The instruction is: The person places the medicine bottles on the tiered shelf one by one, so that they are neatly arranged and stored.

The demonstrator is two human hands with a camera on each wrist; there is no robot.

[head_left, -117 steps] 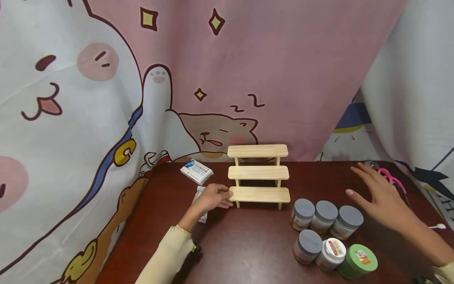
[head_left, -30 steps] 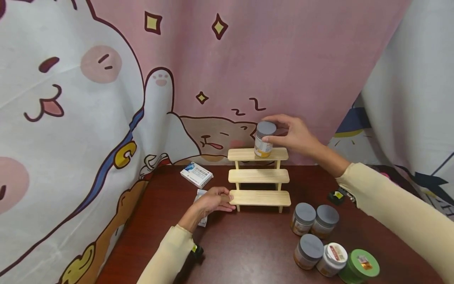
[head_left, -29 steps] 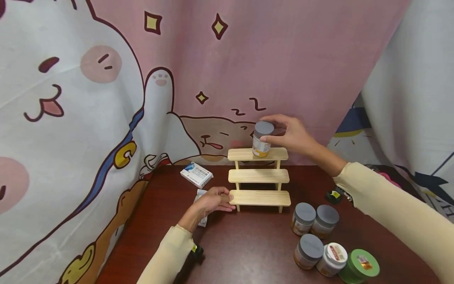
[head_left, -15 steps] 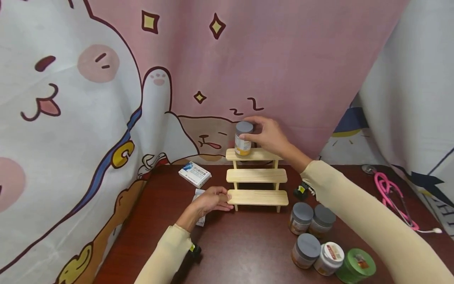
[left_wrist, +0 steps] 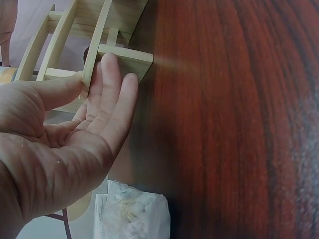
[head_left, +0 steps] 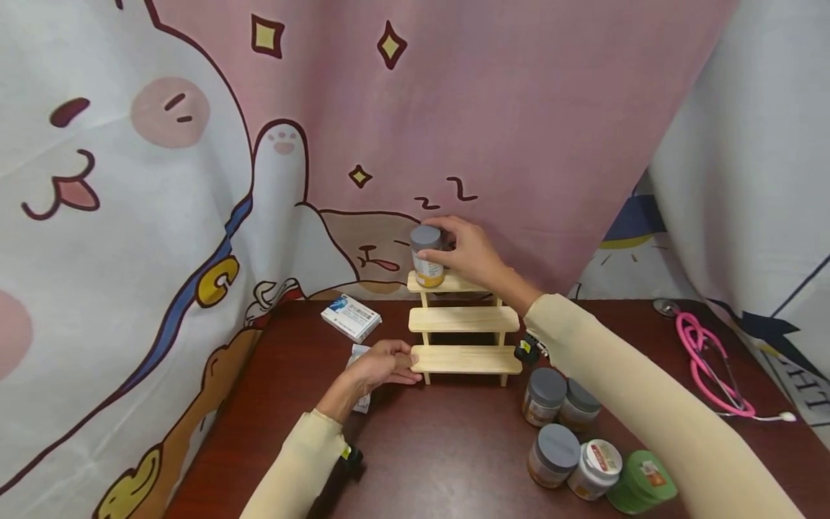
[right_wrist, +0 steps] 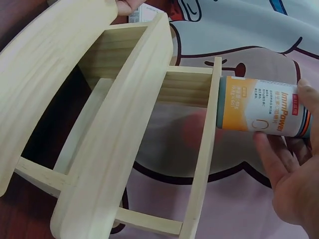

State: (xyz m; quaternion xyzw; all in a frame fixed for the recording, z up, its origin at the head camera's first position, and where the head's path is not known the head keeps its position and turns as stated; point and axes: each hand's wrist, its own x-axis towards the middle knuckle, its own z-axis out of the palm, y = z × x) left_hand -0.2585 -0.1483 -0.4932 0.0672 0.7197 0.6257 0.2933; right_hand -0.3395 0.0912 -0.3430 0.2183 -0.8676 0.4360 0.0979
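A three-step wooden display rack [head_left: 463,319] stands at the back of the table. On the left end of its top step is an upright grey-lidded supplement jar [head_left: 428,265], and my right hand [head_left: 470,252] grips it from the right. In the right wrist view the jar [right_wrist: 264,107] shows an orange and white label, its base against the top board. My left hand [head_left: 382,364] pinches the left end of the lowest step; in the left wrist view the thumb [left_wrist: 62,89] lies on the board with fingers beneath it.
Several jars stand at the front right: grey-lidded ones [head_left: 554,454], a white one [head_left: 595,468] and a green one [head_left: 642,481]. Far right lies a pink stethoscope [head_left: 703,360]. A medicine box [head_left: 351,317] and a small clear packet [head_left: 360,404] lie left of the rack.
My right hand took a grey-lidded jar from the back row of the group onto the top step, then moved it left along that step. The left hand keeps its hold on the rack.
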